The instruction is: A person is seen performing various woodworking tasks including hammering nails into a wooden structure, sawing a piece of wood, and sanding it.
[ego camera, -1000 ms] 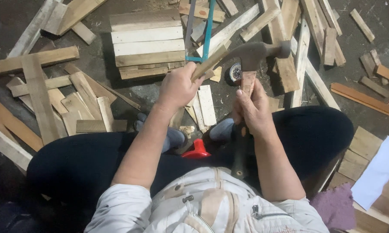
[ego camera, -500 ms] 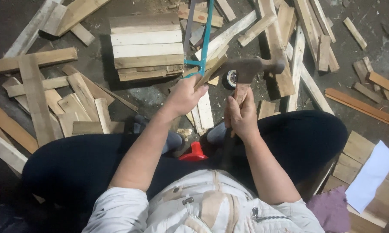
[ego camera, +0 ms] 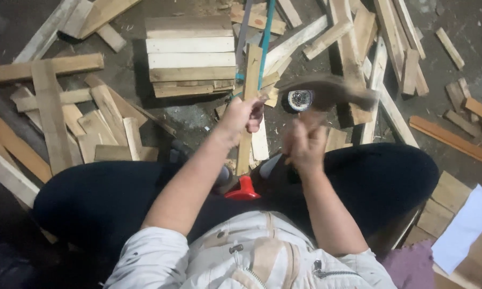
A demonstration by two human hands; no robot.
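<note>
My left hand (ego camera: pixel 240 119) grips a narrow wooden strip (ego camera: pixel 249 107) that stands upright on the floor between my knees. My right hand (ego camera: pixel 305 143) is closed around the handle of a hammer (ego camera: pixel 326 92), whose blurred metal head hangs just right of the strip's top. A blue strap (ego camera: pixel 265 37) runs up behind the strip. A stack of flat boards (ego camera: pixel 190 53) lies just beyond my left hand.
Loose wooden offcuts (ego camera: pixel 64 118) litter the dark floor on the left, and long slats (ego camera: pixel 380 59) lie at the right. A red object (ego camera: pixel 244 190) sits between my legs. White paper (ego camera: pixel 465 227) lies at the lower right on boards.
The hammer head has stayed beside the strip's top and is now motion-blurred. My left hand has turned the strip from slanted to upright. The view has shifted slightly.
</note>
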